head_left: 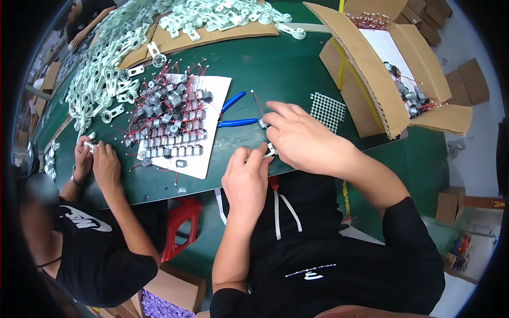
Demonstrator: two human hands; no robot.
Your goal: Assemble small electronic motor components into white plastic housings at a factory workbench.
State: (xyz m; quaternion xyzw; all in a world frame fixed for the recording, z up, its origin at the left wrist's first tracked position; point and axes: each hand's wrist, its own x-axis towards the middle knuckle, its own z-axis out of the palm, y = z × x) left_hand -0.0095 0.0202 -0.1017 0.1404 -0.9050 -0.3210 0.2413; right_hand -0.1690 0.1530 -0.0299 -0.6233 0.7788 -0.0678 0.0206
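My left hand (246, 177) is closed at the table's front edge, its thumb and finger pinching a small pale green plastic part (271, 150). Just above it, my right hand (305, 137) has its fingers bent around a small grey motor (262, 124), whose thin red wire ends in a white connector. The right hand's lower fingers come close to the green part; whether they touch it is hidden. Blue-handled pliers (237, 123) lie left of my right hand. A white foam sheet (216, 106) beyond them carries many similar motors, some in rows and others heaped.
Pale green plastic parts (212, 18) are piled at the back and left. A white grid piece (327, 111) lies near an open cardboard box (350, 74) holding more wired motors. At the left, a co-worker's hands (103, 161) hold a green part. A red stool (183, 225) stands below.
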